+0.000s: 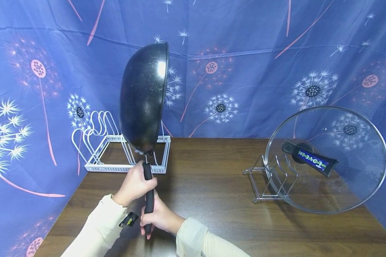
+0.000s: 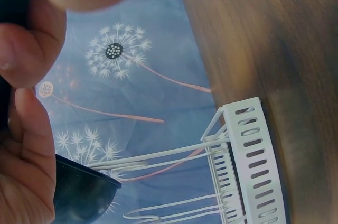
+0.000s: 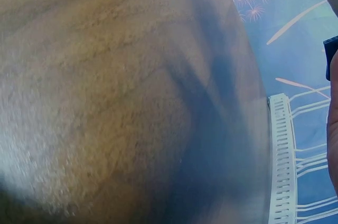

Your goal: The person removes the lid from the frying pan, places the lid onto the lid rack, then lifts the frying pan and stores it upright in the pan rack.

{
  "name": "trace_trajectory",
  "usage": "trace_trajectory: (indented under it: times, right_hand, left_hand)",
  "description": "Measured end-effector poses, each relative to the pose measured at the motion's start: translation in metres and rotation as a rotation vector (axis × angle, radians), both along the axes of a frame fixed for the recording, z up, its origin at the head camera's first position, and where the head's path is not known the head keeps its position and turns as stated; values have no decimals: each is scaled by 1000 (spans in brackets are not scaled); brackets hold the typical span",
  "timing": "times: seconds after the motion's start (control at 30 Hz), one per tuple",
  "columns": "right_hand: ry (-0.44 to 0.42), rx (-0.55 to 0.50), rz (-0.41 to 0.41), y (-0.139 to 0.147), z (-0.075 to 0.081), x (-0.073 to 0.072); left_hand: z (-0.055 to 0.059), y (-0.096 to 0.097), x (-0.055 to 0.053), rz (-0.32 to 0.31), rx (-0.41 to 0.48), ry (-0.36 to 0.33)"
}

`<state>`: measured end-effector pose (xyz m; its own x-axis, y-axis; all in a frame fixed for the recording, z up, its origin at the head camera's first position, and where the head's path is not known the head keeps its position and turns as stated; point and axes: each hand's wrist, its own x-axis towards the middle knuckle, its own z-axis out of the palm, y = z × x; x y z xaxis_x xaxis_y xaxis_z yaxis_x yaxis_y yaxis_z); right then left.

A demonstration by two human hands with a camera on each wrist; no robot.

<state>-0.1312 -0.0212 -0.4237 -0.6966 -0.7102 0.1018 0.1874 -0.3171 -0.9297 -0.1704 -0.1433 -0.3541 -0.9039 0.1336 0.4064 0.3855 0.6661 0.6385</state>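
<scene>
A black wok (image 1: 143,96) is held up on edge, its rounded outside turned to the left and its rim to the right. Its long black handle (image 1: 149,203) points down toward me. Near the pan end, my left hand (image 1: 136,184) grips the handle; my right hand (image 1: 161,216) holds it lower, by its end. Behind and below the wok stands a white wire rack (image 1: 125,167), partly hidden by it. In the left wrist view, part of the wok (image 2: 82,192) shows beside the fingers, close to the rack (image 2: 256,166).
At the right, a large glass lid (image 1: 337,200) with a black handle (image 1: 312,159) leans upright in a small metal wire stand (image 1: 260,196). Both racks stand on a brown wooden table (image 1: 212,178). A blue dandelion-print cloth (image 1: 244,71) hangs behind and at the sides.
</scene>
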Motion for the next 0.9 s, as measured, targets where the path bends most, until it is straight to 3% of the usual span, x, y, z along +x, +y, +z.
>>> trace_trajectory:
  times: [0.9]
  right_hand:
    - [-18, 50, -28, 0, -2, 6]
  left_hand:
    - [-6, -5, 4, -26, 35, -15]
